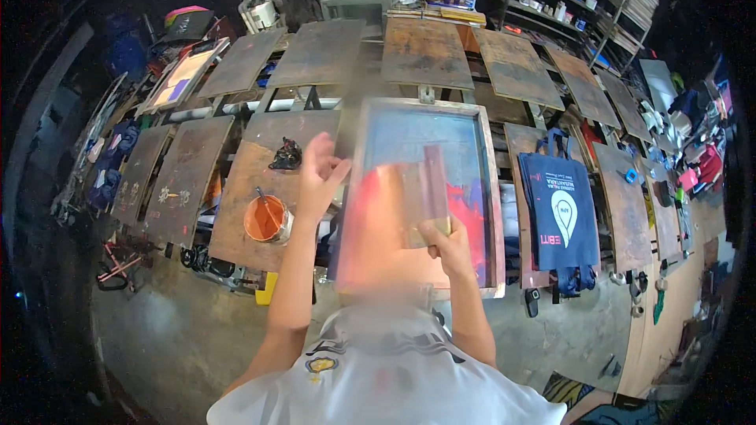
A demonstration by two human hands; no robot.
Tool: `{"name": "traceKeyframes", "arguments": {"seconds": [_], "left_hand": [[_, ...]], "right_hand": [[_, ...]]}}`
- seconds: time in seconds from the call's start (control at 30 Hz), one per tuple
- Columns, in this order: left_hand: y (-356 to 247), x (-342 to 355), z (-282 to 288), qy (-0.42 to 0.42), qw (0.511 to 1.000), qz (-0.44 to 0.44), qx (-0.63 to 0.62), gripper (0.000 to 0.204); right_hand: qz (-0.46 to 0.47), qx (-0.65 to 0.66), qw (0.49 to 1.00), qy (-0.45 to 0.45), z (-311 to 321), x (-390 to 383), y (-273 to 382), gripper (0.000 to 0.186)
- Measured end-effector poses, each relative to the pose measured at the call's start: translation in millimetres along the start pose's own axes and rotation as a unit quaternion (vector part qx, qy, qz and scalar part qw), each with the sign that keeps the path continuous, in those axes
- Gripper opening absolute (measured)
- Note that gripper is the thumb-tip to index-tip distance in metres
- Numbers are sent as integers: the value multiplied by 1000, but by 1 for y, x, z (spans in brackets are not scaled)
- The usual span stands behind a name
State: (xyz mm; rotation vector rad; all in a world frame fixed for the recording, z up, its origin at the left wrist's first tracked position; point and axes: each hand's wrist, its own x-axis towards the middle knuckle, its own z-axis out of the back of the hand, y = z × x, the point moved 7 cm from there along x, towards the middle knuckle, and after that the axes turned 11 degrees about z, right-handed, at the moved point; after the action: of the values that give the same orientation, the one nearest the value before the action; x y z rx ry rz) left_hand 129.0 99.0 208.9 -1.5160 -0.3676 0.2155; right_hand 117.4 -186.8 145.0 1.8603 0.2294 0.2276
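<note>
A screen-printing frame with blue mesh and red ink patches lies in front of me, partly blurred by a hazy smear through the middle of the view. My right hand grips a squeegee held upright over the frame's right half. My left hand is raised just left of the frame, fingers apart and slightly curled, with nothing in them. Left of that hand, a bucket of orange ink with a tool standing in it and a crumpled dark lump rest on a stained board.
A navy tote bag with white printing lies on a board to the right. Rows of flat boards surround the frame. Behind them are shelves of paint pots; piles of cloth crowd the far right. Concrete floor shows below.
</note>
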Motion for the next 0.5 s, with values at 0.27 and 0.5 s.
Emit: {"name": "traceKeyframes", "arguments": {"seconds": [0.27, 0.5], "left_hand": [[2, -58, -21, 415, 747, 31, -518, 121], [18, -76, 6, 417, 735, 27, -534, 113]], "right_hand": [[-27, 17, 997, -77, 32, -5, -15, 24], [-38, 21, 997, -61, 15, 0, -25, 21]]}}
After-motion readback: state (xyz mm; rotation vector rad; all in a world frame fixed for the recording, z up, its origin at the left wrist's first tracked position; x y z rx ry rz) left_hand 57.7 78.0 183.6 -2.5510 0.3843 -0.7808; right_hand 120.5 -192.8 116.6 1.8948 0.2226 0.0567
